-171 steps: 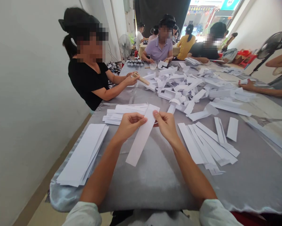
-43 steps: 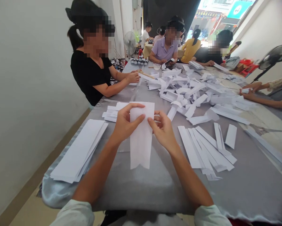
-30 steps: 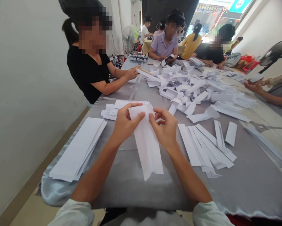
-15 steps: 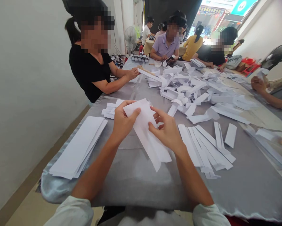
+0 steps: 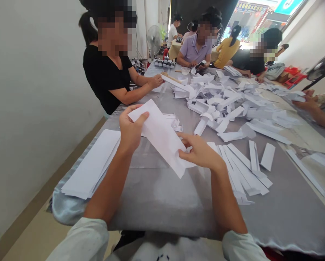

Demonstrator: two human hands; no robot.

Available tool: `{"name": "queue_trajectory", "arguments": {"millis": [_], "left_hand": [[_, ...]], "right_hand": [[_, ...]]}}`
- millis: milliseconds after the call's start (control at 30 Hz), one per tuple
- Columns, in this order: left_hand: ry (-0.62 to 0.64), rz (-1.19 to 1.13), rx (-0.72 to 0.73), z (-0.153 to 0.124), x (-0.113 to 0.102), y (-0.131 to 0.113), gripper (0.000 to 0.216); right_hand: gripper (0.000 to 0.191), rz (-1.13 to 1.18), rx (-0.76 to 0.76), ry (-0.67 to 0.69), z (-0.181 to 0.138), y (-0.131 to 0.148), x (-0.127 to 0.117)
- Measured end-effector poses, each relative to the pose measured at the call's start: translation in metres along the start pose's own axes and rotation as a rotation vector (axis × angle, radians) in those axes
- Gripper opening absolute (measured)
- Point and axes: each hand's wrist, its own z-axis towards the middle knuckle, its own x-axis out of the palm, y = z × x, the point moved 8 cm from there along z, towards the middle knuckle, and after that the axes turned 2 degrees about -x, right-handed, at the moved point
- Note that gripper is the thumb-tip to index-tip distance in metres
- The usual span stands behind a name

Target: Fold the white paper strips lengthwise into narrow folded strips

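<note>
Workshop: workers (image 5: 108,76) share a table (image 5: 157,203) of paper strips (image 5: 227,108).

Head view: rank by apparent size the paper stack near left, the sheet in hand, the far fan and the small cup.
Largest to smallest: paper stack and white paper sheet, too alike to rank; pedestal fan; small cup.

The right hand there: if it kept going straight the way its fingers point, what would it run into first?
The white paper strip the left hand holds; the right hand's fingertips seem already at its edge, though depth is hard to judge.
</note>
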Motion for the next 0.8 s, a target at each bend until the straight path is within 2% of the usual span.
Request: {"name": "queue_trajectory", "arguments": {"millis": [133,233,300,400,467,600,700,800], "left_hand": [[0.018,-0.003,-0.059,0.004,-0.003,0.001,0.043],[0.182,-0.042,-0.158,-0.004,0.011,0.002,0.047],[0.325,-0.076,-0.244,-0.016,0.025,0.001,0.048],[0.496,-0.116,-0.306,-0.036,0.044,-0.003,0.047],[0.571,-0.137,-0.310,-0.049,0.054,-0.005,0.047],[0.561,-0.115,-0.200,-0.059,0.062,-0.010,0.044],[0.523,-0.047,-0.089,-0.061,0.062,-0.015,0.042],[0.507,0.008,-0.041,-0.063,0.061,-0.017,0.040]], "right_hand": [[0.055,0.100,-0.044,0.124,-0.004,0.003,-0.003],[0.061,0.321,-0.054,0.226,-0.010,0.006,-0.001],[0.055,0.503,-0.060,0.118,-0.008,0.009,-0.005],[0.046,0.625,-0.044,-0.263,-0.004,0.010,-0.016],[0.045,0.605,0.000,-0.418,-0.003,0.012,-0.014],[0.042,0.561,0.063,-0.514,-0.003,0.016,-0.004],[0.038,0.514,0.074,-0.535,-0.003,0.016,-0.001],[0.037,0.503,0.046,-0.535,-0.001,0.015,0.000]]}}
